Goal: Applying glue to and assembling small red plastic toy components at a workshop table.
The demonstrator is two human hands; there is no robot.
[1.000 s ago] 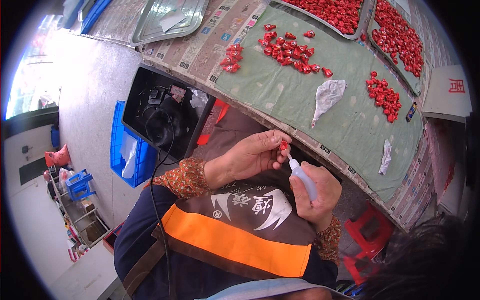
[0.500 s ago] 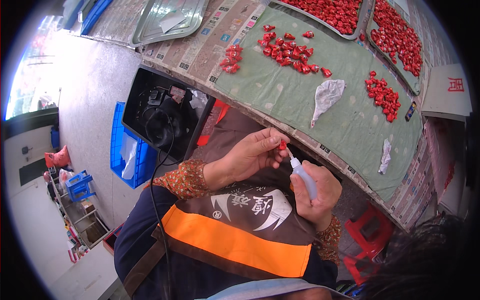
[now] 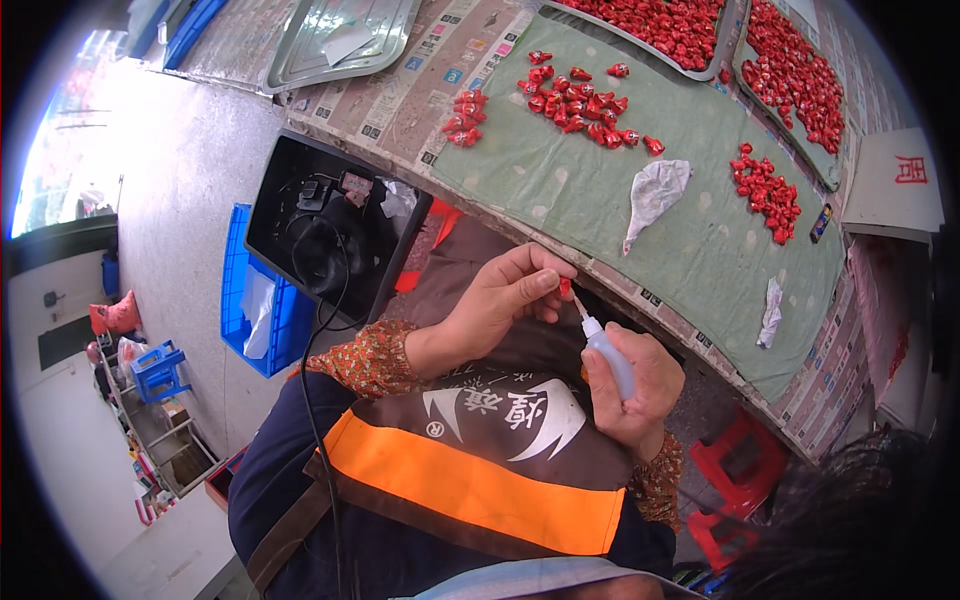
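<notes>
Between the thumb and fingertips of my left hand (image 3: 505, 303) is a small red piece (image 3: 565, 287), mostly covered by the fingers. My right hand (image 3: 640, 385) is wrapped round a translucent squeeze bottle (image 3: 609, 358) with a thin nozzle, whose tip points up at the red piece, touching or very close to it. Both hands are above my lap, just off the table's near edge. On the green cloth (image 3: 540, 190) lie a loose group of similar red pieces (image 3: 575, 103), a short row of them (image 3: 466, 118) and another heap (image 3: 767, 195).
Two trays full of red pieces (image 3: 650, 30) (image 3: 795, 80) stand at the far side. Crumpled white tissues (image 3: 657, 195) (image 3: 771, 312) lie on the cloth. A metal tray (image 3: 340, 45) is at far left. Beside the table are a black bin (image 3: 290, 215) and a red stool (image 3: 740, 455).
The fingers of my left hand have shifted slightly and curled around the red piece, covering more of it. The squeeze bottle in my right hand has hardly moved.
</notes>
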